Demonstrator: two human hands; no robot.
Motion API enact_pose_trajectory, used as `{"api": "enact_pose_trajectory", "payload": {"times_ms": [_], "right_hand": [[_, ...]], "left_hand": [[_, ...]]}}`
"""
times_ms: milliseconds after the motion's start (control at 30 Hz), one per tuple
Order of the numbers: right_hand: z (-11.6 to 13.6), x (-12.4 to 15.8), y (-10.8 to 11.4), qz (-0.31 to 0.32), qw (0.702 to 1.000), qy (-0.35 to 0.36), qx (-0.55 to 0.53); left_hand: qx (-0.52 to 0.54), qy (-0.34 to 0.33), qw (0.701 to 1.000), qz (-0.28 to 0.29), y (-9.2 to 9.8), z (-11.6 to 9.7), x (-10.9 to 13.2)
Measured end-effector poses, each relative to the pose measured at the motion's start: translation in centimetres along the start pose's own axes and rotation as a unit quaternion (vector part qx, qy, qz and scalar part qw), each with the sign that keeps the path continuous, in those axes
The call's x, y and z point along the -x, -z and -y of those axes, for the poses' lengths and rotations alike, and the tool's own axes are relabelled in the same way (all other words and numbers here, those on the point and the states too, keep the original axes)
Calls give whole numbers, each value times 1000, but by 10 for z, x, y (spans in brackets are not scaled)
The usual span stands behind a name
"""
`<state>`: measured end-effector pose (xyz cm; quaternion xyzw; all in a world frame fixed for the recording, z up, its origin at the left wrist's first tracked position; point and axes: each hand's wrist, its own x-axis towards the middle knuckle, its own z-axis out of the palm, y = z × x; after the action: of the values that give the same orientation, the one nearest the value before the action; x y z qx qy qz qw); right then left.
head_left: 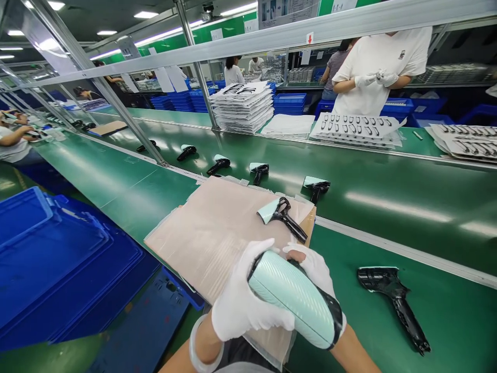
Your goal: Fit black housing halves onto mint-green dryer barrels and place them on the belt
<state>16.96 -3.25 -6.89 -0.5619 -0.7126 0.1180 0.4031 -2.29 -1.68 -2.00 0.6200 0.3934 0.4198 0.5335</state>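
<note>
Both my hands wear white gloves and hold one hair dryer housing, with its mint-green ribbed shell turned up and black at its ends. My left hand (244, 303) wraps around the left side of this hair dryer housing (293, 298). On its far side, my right hand (316, 267) grips it near the black part, with a bare thumb tip showing. The handle is mostly hidden. Just beyond my hands, another mint-and-black housing (285, 217) lies on a stack of beige sheets (209, 223). To the right, a black housing (392, 300) rests on the green bench.
Several similar housings (316, 186) lie along the green conveyor belt (388, 194) beyond a metal rail. Blue plastic bins (50, 259) stand at the left. Across the belt are stacked white trays (243, 109) and a gloved co-worker (378, 72). A slanted metal post (128, 119) rises at left.
</note>
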Motion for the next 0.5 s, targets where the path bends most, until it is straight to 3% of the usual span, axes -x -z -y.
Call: {"api": "enact_pose_trajectory", "payload": {"times_ms": [67, 167, 267, 367, 500], "right_hand": [[-6, -5, -2, -38, 999, 17, 16], [-13, -15, -6, -132, 990, -20, 41], [-8, -24, 0, -145, 987, -49, 43], [0, -31, 12, -168, 982, -23, 83], [10, -37, 25, -242, 952, 68, 178]], "left_hand": [[-10, -9, 1000, 3, 0, 0, 0], [-16, -29, 999, 15, 1, -1, -1], [-20, -33, 999, 24, 2, -2, -3], [-21, -32, 999, 28, 2, -3, -5], [-20, -13, 999, 32, 1, -8, -8]]}}
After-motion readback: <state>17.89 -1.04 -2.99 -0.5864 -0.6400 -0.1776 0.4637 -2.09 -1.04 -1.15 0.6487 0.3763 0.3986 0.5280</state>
